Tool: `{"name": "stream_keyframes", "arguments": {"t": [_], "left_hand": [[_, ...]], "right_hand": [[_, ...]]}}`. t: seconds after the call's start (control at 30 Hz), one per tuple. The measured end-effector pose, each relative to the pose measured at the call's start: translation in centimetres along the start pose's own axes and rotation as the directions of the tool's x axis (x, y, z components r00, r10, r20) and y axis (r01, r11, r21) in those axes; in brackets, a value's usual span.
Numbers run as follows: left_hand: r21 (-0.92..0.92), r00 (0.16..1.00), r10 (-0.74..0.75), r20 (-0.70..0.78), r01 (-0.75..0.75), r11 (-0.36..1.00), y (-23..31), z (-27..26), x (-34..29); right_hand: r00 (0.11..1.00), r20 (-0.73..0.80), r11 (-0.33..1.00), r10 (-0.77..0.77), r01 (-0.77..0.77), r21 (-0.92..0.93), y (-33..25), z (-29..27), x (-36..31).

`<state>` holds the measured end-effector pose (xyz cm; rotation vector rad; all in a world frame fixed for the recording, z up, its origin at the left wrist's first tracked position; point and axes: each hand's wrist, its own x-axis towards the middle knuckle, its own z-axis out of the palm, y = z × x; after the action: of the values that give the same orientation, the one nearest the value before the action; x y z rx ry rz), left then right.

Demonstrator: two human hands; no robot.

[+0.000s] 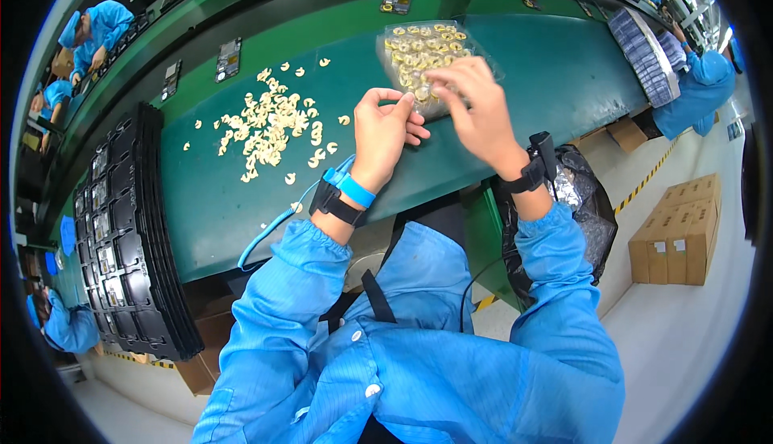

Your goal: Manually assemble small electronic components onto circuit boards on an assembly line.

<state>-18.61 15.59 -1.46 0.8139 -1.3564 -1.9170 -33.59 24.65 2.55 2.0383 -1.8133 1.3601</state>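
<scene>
A clear plastic tray (396, 67) filled with rows of small round cream-and-gold pieces (423, 48) lies in front of me on the green work surface. At its near edge is my left hand (385, 134), thumb and fingers pinched together; whatever is between them is too small to make out. My right hand (481, 118) hovers over the right side of the tray, its fingers bent and smeared by motion. Left of the tray, many loose cream C-shaped pieces (270, 126) are scattered in a pile. A blue wrist strap (354, 189) with a coiled cord circles my left wrist.
Stacked black trays (133, 243) stand at the left end. Circuit-board units (229, 57) lie along the far ledge. Bundled pale trays (644, 56) sit at the right end. A black bag (592, 214) and cardboard boxes (676, 231) are lower right. Co-workers in blue are on both sides.
</scene>
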Motion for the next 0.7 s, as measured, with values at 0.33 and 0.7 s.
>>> {"name": "stream_keyframes", "arguments": {"t": [0.33,0.7], "left_hand": [[-0.034,1.0,0.009,0.0,-0.009,0.999,0.0,0.3,0.4],[-0.068,1.0,0.019,-0.004,-0.019,0.998,-0.4,0.2,-0.1]], "right_hand": [[0.992,-0.073,0.995,-0.102,0.102,0.001,0.2,0.9,-0.7],[0.981,-0.099,0.986,-0.168,0.166,-0.035,-0.5,0.5,-0.5]]}}
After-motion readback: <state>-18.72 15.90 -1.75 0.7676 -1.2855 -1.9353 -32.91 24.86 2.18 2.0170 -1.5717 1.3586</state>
